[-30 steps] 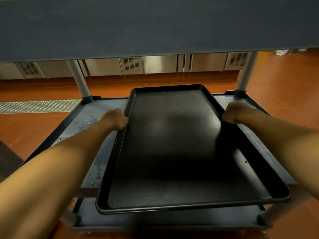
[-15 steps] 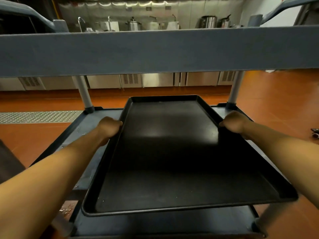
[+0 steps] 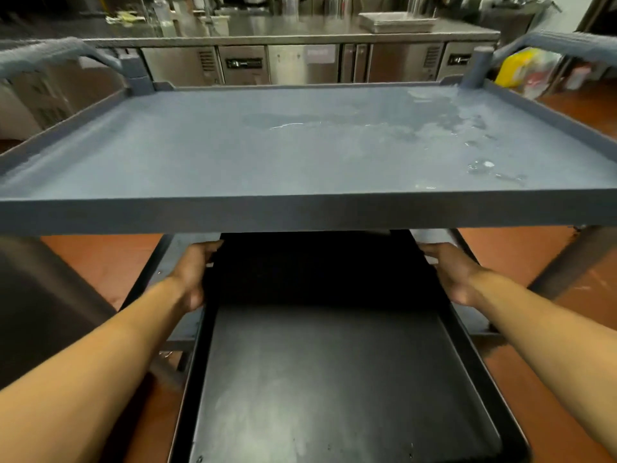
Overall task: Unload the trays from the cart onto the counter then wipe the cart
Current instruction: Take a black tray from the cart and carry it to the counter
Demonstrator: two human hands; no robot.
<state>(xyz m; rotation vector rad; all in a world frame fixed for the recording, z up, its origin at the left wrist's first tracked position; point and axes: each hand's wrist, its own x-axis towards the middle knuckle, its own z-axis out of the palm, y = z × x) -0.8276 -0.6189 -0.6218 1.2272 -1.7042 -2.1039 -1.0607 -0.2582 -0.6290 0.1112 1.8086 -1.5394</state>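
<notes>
A large black tray (image 3: 334,379) sticks out toward me from under the grey cart's top shelf (image 3: 267,155). My left hand (image 3: 192,272) grips the tray's left rim and my right hand (image 3: 450,272) grips its right rim. The tray's far end is hidden in shadow beneath the shelf. The top shelf carries no trays and has wet patches at its right side. A stainless steel counter (image 3: 300,31) stands behind the cart, with a stack of pale trays (image 3: 397,21) on it.
Cart handles (image 3: 56,55) rise at the far corners of the top shelf. The lower shelf's edge (image 3: 160,262) shows left of the tray. The floor (image 3: 93,262) is orange tile. A yellow container (image 3: 517,68) stands on the floor at the far right. A dark object (image 3: 40,312) is at my left.
My view has risen above the cart's top shelf, and the counter now shows. The tray has slid toward me, with both hands still gripping its side rims.
</notes>
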